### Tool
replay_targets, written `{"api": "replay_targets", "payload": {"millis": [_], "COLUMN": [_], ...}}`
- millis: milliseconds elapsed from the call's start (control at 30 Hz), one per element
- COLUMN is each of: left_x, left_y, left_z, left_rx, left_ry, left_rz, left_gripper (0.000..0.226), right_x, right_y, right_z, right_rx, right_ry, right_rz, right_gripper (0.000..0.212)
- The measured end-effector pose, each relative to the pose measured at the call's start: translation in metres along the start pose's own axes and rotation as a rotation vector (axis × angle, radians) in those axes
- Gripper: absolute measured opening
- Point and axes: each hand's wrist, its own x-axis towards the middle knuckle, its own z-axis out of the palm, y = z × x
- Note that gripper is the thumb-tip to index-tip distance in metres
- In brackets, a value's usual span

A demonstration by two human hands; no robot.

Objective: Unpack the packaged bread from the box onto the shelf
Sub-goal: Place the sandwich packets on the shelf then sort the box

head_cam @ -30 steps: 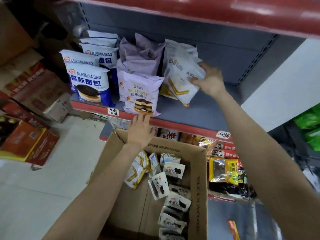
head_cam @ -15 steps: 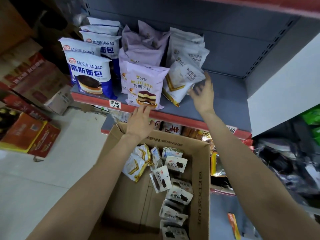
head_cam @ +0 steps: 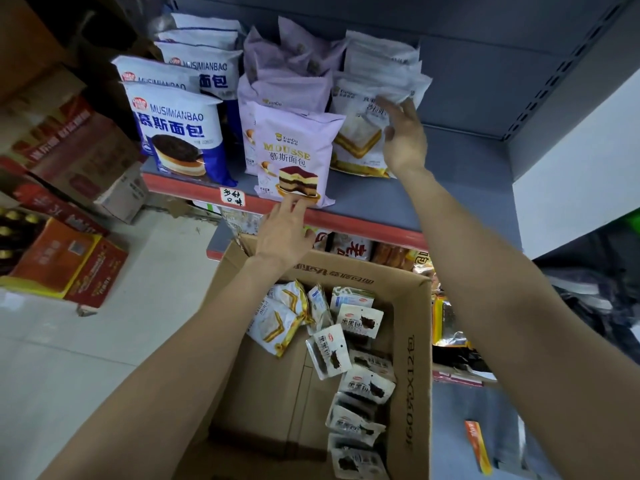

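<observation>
Since before, right hand (head_cam: pixel 403 140) has lifted, fingers loose against white sandwich-bread packs (head_cam: pixel 367 133) at twelve o'clock on grey metal shelf (head_cam: pixel 381 202); left hand (head_cam: pixel 282 233), fingers spread, touches lilac mousse bag (head_cam: pixel 294 150). Brown cardboard box (head_cam: pixel 412 341) at six o'clock, pale tiled floor (head_cam: pixel 104 358) at nine.

A pale tiled floor (head_cam: pixel 86 358) lies at left, stacked red and orange cardboard cartons (head_cam: pixel 65 261) on it; a white wall panel (head_cam: pixel 581 188) stands at right.

Bread packs (head_cam: pixel 360 368) in box (head_cam: pixel 412 358) below shelf (head_cam: pixel 374 206).
</observation>
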Motion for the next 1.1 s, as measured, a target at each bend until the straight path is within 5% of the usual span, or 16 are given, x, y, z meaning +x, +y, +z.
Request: {"api": "replay_targets", "payload": {"millis": [167,333,500,667,767,933,1100], "left_x": [0.0,-0.004,-0.034,-0.1,-0.132,-0.147,-0.115], "left_y": [0.003,0.008,0.006,-0.034,-0.083,-0.153,-0.186], "left_z": [-0.002,-0.005,-0.007,0.018,0.063,0.158,0.237], "left_rx": [-0.002,-0.031,-0.215,-0.31,-0.289,-0.173,0.115], "left_ry": [-0.019,-0.036,0.155,0.364,0.251,-0.242,-0.428], "left_rz": [-0.018,-0.027,0.003,-0.025,-0.147,-0.356,-0.163], "left_gripper": [0.05,0.05,0.038,0.022,0.028,0.051,0.072], "right_x": [-0.009,-0.081,-0.191,-0.27,-0.293,-0.313,-0.313], "right_y": [-0.003,0.0,-0.008,-0.014,0.001,0.037,0.068], "right_z": [-0.005,-0.017,-0.019,0.019,0.063,0.158,0.252], "right_rx": [-0.208,0.06,0.139,0.086,0.028,-0.071,-0.253], "right_ry": [-0.128,-0.081,0.006,-0.23,-0.445,-0.667,-0.639], "right_rz": [0.005,-0.001,-0.088,-0.143,-0.125,0.028,0.096], "right_gripper": [0.059,0.058,0.035,0.028,0.024,0.032,0.043]}}
